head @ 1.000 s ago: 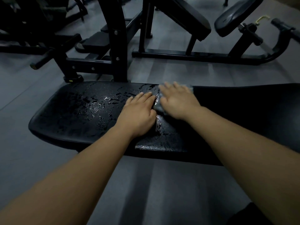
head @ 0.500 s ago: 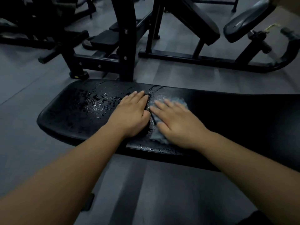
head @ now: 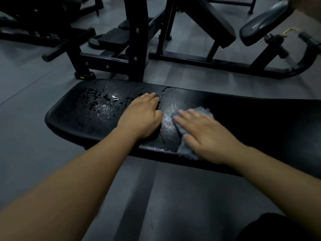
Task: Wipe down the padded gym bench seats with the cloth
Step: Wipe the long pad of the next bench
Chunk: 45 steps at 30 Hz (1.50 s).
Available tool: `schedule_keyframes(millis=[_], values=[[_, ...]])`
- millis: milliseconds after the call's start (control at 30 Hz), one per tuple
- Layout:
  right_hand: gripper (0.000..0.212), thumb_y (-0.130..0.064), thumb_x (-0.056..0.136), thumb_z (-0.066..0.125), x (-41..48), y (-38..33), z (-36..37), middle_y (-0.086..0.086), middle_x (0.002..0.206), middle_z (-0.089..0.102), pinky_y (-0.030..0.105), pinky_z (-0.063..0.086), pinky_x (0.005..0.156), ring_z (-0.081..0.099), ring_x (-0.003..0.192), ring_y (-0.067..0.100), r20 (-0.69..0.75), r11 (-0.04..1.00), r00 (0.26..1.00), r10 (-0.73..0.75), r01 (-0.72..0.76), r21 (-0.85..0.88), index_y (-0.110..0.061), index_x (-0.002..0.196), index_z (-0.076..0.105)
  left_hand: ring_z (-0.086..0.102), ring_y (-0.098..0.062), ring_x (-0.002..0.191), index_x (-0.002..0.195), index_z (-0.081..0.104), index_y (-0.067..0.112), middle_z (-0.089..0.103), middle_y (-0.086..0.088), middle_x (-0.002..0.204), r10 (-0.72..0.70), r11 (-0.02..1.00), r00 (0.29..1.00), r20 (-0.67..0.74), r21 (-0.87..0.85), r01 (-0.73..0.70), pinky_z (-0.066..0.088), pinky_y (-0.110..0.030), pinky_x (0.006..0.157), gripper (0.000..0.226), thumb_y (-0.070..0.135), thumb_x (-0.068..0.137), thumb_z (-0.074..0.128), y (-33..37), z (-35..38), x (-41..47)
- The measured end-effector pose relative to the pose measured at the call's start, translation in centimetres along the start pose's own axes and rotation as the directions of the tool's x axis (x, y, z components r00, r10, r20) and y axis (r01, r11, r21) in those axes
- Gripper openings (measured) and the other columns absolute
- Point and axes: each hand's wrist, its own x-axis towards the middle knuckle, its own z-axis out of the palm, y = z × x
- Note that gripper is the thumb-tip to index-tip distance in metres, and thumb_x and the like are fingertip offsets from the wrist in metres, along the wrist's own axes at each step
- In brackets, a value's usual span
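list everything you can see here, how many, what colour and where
bench pad: 1, black, across the middle, left end wet
cloth: 1, grey-blue, on the bench pad under the right hand
rack frame: 1, black, on the floor behind the bench pad
slanted pad: 1, black, top centre
seat pad: 1, dark, top right
floor: 1, grey, all around
left hand: 1, flat on the wet part of the bench pad
right hand: 1, flat on the cloth, fingers straight
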Motion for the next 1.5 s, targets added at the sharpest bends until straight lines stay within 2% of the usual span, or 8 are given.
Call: schedule_keyframes(millis=[133, 300, 500, 700, 900, 1100, 1300, 1500], values=[[0.073, -0.049, 0.09, 0.013, 3.0, -0.7, 0.3, 0.0, 0.167, 0.015, 0.043, 0.01, 0.124, 0.013, 0.153, 0.024, -0.069, 0.964, 0.963, 0.262, -0.264, -0.038, -0.027, 0.159, 0.019, 0.017, -0.021, 0.151, 0.154, 0.031, 0.011, 0.022, -0.007, 0.164, 0.005, 1.0, 0.998, 0.059, 0.029, -0.007, 0.011, -0.033, 0.123, 0.079, 0.039, 0.082, 0.019, 0.4, -0.4, -0.7], [0.068, -0.047, 0.092, 0.025, -3.1, -5.7, 1.6, 0.004, 0.161, 0.034, 0.047, 0.024, 0.121, 0.03, 0.148, 0.028, -0.075, 0.999, 0.996, -0.051, 0.05, -0.012, -0.02, 0.153, 0.038, 0.016, -0.021, 0.152, 0.155, 0.029, 0.011, 0.021, -0.007, 0.164, 0.066, 0.995, 0.996, 0.066, 0.072, -0.071, 0.009, -0.03, 0.123, 0.076, 0.04, 0.086, 0.017, -0.7, -0.5, -2.3], [0.064, -0.05, 0.1, 0.015, 1.8, -1.9, 0.5, -0.001, 0.168, 0.011, 0.041, 0.007, 0.124, 0.009, 0.154, 0.022, -0.058, 0.974, 0.973, 0.224, -0.225, -0.022, -0.027, 0.16, 0.016, 0.018, -0.02, 0.151, 0.154, 0.032, 0.014, 0.025, -0.004, 0.163, 0.005, 0.999, 1.0, 0.008, 0.038, -0.005, 0.01, -0.031, 0.123, 0.072, 0.039, 0.088, 0.019, -0.8, -0.7, -3.5], [0.089, -0.076, 0.085, 0.0, -0.5, -4.8, 0.4, -0.004, 0.168, 0.009, 0.04, 0.005, 0.125, 0.006, 0.154, 0.02, 0.002, 0.998, 0.998, -0.063, 0.063, 0.015, -0.03, 0.159, 0.016, 0.019, -0.019, 0.151, 0.156, 0.03, 0.018, 0.023, -0.002, 0.164, 0.085, 0.99, 0.994, 0.072, 0.107, -0.092, 0.012, -0.03, 0.121, 0.057, 0.041, 0.103, 0.03, -2.9, -1.5, -3.3], [0.075, -0.069, 0.097, 0.017, 7.6, -3.2, 0.5, 0.0, 0.168, 0.007, 0.046, 0.007, 0.124, 0.005, 0.154, 0.026, -0.039, 0.973, 0.972, 0.232, -0.232, -0.008, -0.028, 0.16, 0.013, 0.013, -0.017, 0.152, 0.156, 0.026, 0.027, 0.019, 0.006, 0.165, 0.013, 0.995, 0.999, 0.052, 0.102, -0.019, 0.009, -0.042, 0.124, 0.07, 0.053, 0.092, 0.017, -4.2, -1.4, -4.1], [0.081, -0.07, 0.087, 0.011, 2.5, -5.0, 0.4, -0.005, 0.168, 0.009, 0.042, 0.009, 0.125, 0.008, 0.154, 0.019, 0.018, 0.993, 0.993, -0.119, 0.119, -0.023, -0.031, 0.159, 0.014, 0.015, -0.02, 0.152, 0.155, 0.029, 0.018, 0.021, -0.002, 0.165, 0.019, 0.999, 0.999, 0.033, 0.031, -0.02, 0.012, -0.041, 0.124, 0.071, 0.043, 0.09, 0.018, -4.8, -1.1, -4.0], [0.067, -0.057, 0.098, 0.022, 11.1, -2.8, 0.4, 0.0, 0.168, 0.01, 0.045, 0.009, 0.123, 0.01, 0.154, 0.026, -0.057, 0.972, 0.971, 0.233, -0.234, -0.017, -0.029, 0.159, 0.016, 0.01, -0.024, 0.153, 0.157, 0.023, 0.021, 0.014, -0.007, 0.166, -0.055, 0.995, 0.997, 0.052, 0.086, 0.05, 0.01, -0.041, 0.124, 0.077, 0.05, 0.087, 0.012, -4.4, -1.4, -3.6], [0.066, -0.048, 0.095, 0.019, 7.7, -5.1, 0.1, -0.007, 0.167, 0.009, 0.037, 0.003, 0.124, 0.006, 0.154, 0.017, -0.017, 0.997, 0.999, -0.048, 0.049, 0.055, -0.033, 0.159, 0.016, 0.022, -0.02, 0.148, 0.152, 0.033, 0.03, 0.03, 0.003, 0.16, -0.032, 0.986, 0.999, -0.008, 0.166, 0.033, 0.018, -0.046, 0.121, 0.073, 0.058, 0.086, 0.014, -7.0, -2.0, -3.0]])
